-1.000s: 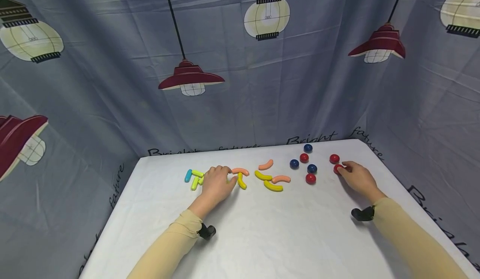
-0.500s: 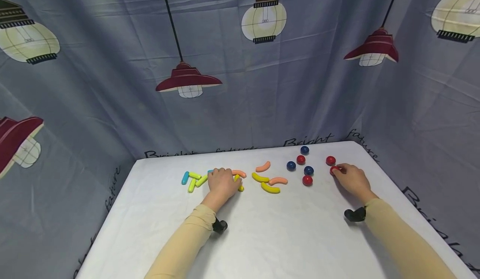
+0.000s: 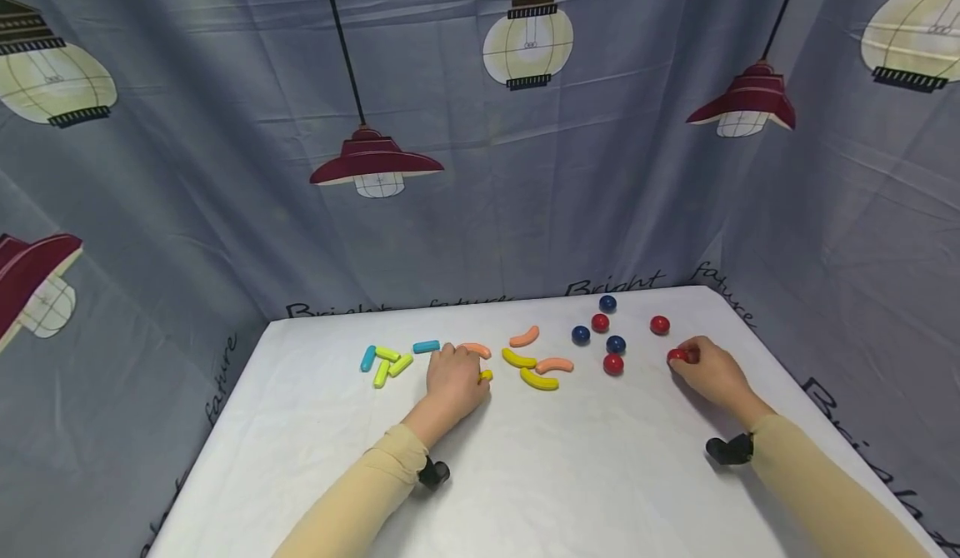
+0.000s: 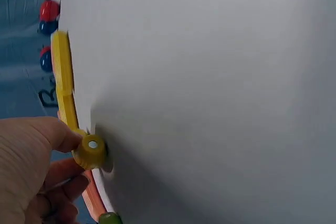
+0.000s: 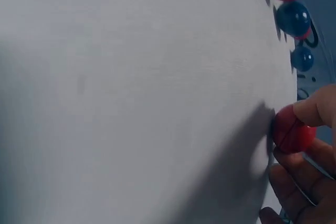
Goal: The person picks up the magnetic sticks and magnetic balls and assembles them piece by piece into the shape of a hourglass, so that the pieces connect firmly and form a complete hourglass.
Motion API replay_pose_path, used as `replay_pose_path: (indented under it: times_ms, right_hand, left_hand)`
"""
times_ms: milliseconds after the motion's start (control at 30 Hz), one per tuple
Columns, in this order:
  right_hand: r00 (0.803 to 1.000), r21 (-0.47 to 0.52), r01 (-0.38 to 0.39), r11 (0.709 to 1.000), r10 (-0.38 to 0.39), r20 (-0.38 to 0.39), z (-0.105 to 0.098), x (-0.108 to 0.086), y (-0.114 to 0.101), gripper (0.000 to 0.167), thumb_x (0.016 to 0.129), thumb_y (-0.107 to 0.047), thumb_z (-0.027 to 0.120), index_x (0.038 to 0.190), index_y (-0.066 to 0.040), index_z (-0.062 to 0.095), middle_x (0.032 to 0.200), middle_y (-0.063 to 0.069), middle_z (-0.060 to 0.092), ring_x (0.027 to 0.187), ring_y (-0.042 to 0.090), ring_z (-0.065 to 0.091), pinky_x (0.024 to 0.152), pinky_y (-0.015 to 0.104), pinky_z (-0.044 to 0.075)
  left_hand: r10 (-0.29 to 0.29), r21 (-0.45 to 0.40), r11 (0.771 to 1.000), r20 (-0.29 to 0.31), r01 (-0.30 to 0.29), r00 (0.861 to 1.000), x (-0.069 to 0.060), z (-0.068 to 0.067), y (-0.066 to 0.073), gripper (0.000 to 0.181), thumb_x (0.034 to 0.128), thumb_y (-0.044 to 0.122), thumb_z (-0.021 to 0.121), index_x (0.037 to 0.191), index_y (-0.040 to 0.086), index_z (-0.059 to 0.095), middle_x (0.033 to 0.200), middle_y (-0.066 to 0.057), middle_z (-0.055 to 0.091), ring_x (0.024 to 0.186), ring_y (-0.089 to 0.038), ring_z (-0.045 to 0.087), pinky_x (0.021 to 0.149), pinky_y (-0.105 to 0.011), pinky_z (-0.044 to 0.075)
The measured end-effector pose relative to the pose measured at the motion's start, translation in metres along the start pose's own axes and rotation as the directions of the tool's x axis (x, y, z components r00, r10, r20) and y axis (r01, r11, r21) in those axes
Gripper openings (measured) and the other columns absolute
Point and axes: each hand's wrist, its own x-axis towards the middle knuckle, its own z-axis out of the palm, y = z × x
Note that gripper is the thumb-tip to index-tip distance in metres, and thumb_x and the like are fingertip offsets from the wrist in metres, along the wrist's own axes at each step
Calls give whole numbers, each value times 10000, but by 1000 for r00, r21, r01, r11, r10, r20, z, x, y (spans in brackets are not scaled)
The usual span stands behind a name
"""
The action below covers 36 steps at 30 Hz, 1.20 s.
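Note:
My left hand point(image 3: 453, 381) pinches a small yellow banana-shaped piece point(image 4: 92, 152) between thumb and fingertips, low over the white table. In the head view most of that piece is hidden behind the hand. An orange curved piece point(image 3: 476, 349) lies just beyond my fingers. At the right, my right hand point(image 3: 716, 375) holds a glossy red ball point(image 5: 291, 129) between thumb and fingers, close to the tabletop. Farther back, a second red ball point(image 3: 660, 325) sits apart from it.
Green sticks point(image 3: 401, 365) and two blue sticks point(image 3: 427, 346) lie left of my left hand. Two yellow bananas point(image 3: 539, 379) and two orange pieces point(image 3: 554, 365) lie mid-table. Blue balls point(image 3: 581, 335) and red balls point(image 3: 612, 364) stand between the hands. A grey curtain point(image 3: 487, 233) hangs behind.
My left hand has moved right from the green sticks to the yellow banana and now pinches it. My right hand has drawn the red ball nearer and slightly right, away from the other red ball.

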Motion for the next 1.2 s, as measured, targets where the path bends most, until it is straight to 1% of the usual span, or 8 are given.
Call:
replay_pose_path:
  times_ms: [100,233,367,500,633,800,1033,1200]
  right_hand:
    - [998,-22,22,1000,-21,51,-2,-9,1,589,983,-260,674,1371,126,456,1192,341,559,1033,449,561,916,585,524]
    - [992,-17,70,997,-68,105,-3,-22,-3,583,966,-289,711,1342,114,519,1153,292,612,966,381,597,823,510,577]
    - [980,22,121,992,-123,156,2,-38,-12,504,939,-275,752,1283,57,592,1083,174,654,927,295,595,778,438,579]
    - [959,53,185,981,-192,208,13,-53,-31,406,897,-233,798,1231,-49,658,1055,62,658,930,237,581,785,401,557]
    - [932,84,244,966,-258,256,32,-66,-59,364,859,-209,833,1189,-141,697,1060,-8,659,956,202,583,854,423,545]
    - [917,101,233,967,-253,308,61,-77,-101,368,822,-225,871,1150,-207,705,1066,-75,660,1005,161,597,960,455,538]
    - [896,115,301,947,-322,305,92,-79,-146,385,817,-256,876,1139,-203,673,996,-104,634,955,123,584,911,384,548]
    - [879,154,348,925,-379,290,108,-78,-168,370,829,-249,865,1132,-180,666,979,-95,633,925,119,584,880,374,541]
  left_hand:
    - [92,-36,995,-21,-93,996,-15,1,0,175,906,306,739,862,145,686,858,2,596,871,-218,503,754,-361,431]
    - [158,-126,979,-21,-160,987,-37,4,-5,149,893,295,753,933,153,728,841,46,586,786,-154,499,676,-311,448]
    - [175,-211,962,-11,-173,985,-56,6,-13,150,881,292,758,963,168,734,842,78,577,763,-118,499,651,-292,453]
    - [185,-256,950,-8,-181,983,-70,7,-20,150,882,309,765,970,192,733,920,88,615,818,-109,520,691,-298,474]
    - [213,-278,937,-22,-211,977,-74,7,-20,146,893,313,763,981,201,729,1018,68,649,889,-128,551,740,-317,495]
    - [218,-294,931,-27,-216,976,-73,8,-14,150,901,325,767,963,201,711,1072,59,658,969,-161,582,781,-344,516]
    - [163,-342,927,-6,-155,987,-66,6,-3,154,869,302,775,937,183,705,931,83,631,854,-113,563,709,-296,495]
    - [150,-369,918,-18,-146,989,-64,5,1,150,846,295,768,897,183,683,868,95,592,776,-92,516,666,-272,465]
